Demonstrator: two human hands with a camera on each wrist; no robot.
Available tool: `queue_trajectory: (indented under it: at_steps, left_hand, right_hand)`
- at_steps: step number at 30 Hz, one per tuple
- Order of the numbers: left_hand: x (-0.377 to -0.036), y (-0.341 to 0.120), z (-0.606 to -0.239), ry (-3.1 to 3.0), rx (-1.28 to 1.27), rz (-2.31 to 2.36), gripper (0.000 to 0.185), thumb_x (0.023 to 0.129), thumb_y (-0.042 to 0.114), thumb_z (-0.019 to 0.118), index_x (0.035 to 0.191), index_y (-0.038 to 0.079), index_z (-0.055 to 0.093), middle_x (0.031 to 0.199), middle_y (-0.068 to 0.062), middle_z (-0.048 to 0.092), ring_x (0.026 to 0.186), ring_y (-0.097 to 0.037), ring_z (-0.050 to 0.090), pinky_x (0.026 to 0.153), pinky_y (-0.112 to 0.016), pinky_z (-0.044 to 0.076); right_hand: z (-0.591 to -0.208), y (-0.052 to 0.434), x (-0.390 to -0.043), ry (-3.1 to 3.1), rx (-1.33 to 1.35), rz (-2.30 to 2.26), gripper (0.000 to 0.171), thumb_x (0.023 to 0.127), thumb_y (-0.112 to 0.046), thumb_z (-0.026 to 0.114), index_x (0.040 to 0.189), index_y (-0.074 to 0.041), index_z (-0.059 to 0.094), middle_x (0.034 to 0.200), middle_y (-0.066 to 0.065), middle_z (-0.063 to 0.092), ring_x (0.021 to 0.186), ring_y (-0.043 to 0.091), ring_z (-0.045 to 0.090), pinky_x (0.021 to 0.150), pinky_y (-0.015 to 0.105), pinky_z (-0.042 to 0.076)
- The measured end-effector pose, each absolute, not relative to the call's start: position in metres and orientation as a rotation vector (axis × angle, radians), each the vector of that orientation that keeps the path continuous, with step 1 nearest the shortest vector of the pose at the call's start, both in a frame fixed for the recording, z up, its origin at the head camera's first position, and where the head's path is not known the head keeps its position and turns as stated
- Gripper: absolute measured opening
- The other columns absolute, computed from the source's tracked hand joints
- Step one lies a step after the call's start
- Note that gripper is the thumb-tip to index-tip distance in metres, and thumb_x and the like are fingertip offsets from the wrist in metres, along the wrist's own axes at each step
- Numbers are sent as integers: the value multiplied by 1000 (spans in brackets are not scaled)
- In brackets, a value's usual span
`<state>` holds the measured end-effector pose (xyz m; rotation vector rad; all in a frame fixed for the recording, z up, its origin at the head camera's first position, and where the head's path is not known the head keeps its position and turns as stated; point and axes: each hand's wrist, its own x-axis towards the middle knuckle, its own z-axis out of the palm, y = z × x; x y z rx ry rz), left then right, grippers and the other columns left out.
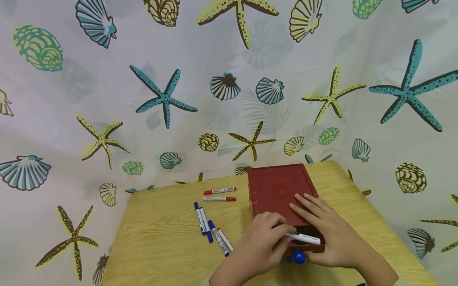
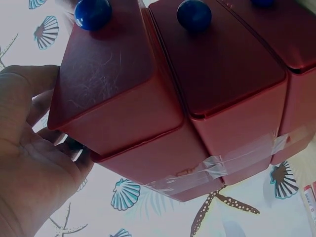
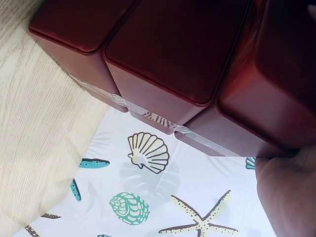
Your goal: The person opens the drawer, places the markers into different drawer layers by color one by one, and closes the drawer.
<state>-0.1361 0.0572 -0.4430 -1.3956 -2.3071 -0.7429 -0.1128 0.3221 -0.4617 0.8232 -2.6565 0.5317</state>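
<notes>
A dark red drawer box with blue ball knobs stands on the right half of the table. Its top drawer is pulled partly out, leaving a dark gap under the lid. At that gap my left hand pinches a white marker by its left end, the marker lying across the opening. Fingers outspread, my right hand rests on the box top, its thumb down by the drawer front. In the right wrist view, part of the right hand shows beside the box's side.
Left of the box lie two red-capped markers at the back. Several blue-capped markers and another red-capped one lie nearer. A sheet with shells and starfish hangs behind the wooden table.
</notes>
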Motion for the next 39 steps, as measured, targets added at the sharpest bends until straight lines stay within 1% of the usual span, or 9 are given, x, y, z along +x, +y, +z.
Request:
queue_trajectory:
  at_steps: [6, 12, 19, 23, 28, 30, 34, 36, 39]
  left_hand:
    - [-136, 56, -444, -2309, -1377, -793, 15, 102, 24, 70, 116, 26, 76, 110, 15, 64, 101, -1, 57, 92, -16, 47]
    - [-135, 54, -444, -2313, -1379, -892, 15, 103, 25, 70, 116, 25, 76, 112, 14, 65, 103, -1, 56, 93, -17, 47]
    - [-127, 49, -444, -2208, -1373, -1185, 18, 103, 29, 71, 118, 22, 78, 109, 11, 68, 102, 0, 59, 93, -10, 46]
    - [-122, 46, -443, -2099, -1408, -1296, 24, 102, 30, 73, 124, 19, 74, 109, 7, 71, 101, -1, 63, 90, -8, 51]
    - [-117, 47, -442, -2057, -1476, -1368, 25, 101, 27, 75, 123, 15, 74, 106, 4, 72, 94, 4, 61, 83, -7, 52]
    - [-114, 48, -442, -2065, -1512, -1409, 21, 102, 25, 74, 120, 13, 75, 103, 4, 71, 89, 5, 59, 78, -6, 52]
    - [-108, 51, -445, -2129, -1620, -1527, 15, 106, 19, 68, 118, 14, 74, 99, 4, 71, 84, 7, 56, 72, -7, 52]
    - [-106, 53, -448, -2179, -1679, -1600, 15, 108, 18, 64, 118, 14, 74, 99, 4, 71, 85, 9, 55, 73, -8, 53]
    - [-102, 58, -455, -2215, -1738, -1567, 16, 109, 19, 62, 118, 14, 75, 98, 4, 72, 88, 11, 55, 76, -7, 53]
  right_hand:
    - [-463, 323, -114, -2658, 823, 530, 111, 68, -53, 93, 163, -22, 45, 170, 8, 40, 157, 35, 33, 129, 17, 0]
    - [-463, 324, -115, -2655, 822, 516, 111, 67, -52, 93, 163, -22, 45, 170, 8, 40, 156, 35, 33, 129, 17, 0]
    - [-463, 324, -115, -2665, 818, 515, 111, 67, -53, 94, 163, -22, 45, 170, 8, 40, 157, 34, 33, 128, 17, -1]
    - [-461, 325, -115, -2672, 807, 535, 111, 66, -49, 94, 163, -23, 45, 170, 7, 40, 157, 34, 32, 128, 16, -1]
    - [-460, 325, -117, -2674, 807, 538, 110, 66, -47, 93, 163, -24, 45, 170, 7, 39, 157, 35, 32, 128, 16, -1]
    - [-461, 325, -117, -2672, 808, 534, 110, 66, -48, 93, 163, -24, 45, 170, 7, 40, 158, 35, 32, 128, 16, -1]
    - [-462, 324, -117, -2669, 805, 530, 111, 65, -48, 94, 162, -24, 46, 170, 7, 41, 157, 34, 33, 128, 16, 0]
    - [-462, 324, -118, -2667, 803, 529, 112, 63, -46, 94, 162, -24, 46, 170, 6, 41, 157, 34, 33, 128, 17, 0]
    - [-462, 324, -119, -2666, 807, 535, 113, 62, -43, 93, 162, -23, 45, 170, 7, 40, 157, 35, 33, 128, 17, -1]
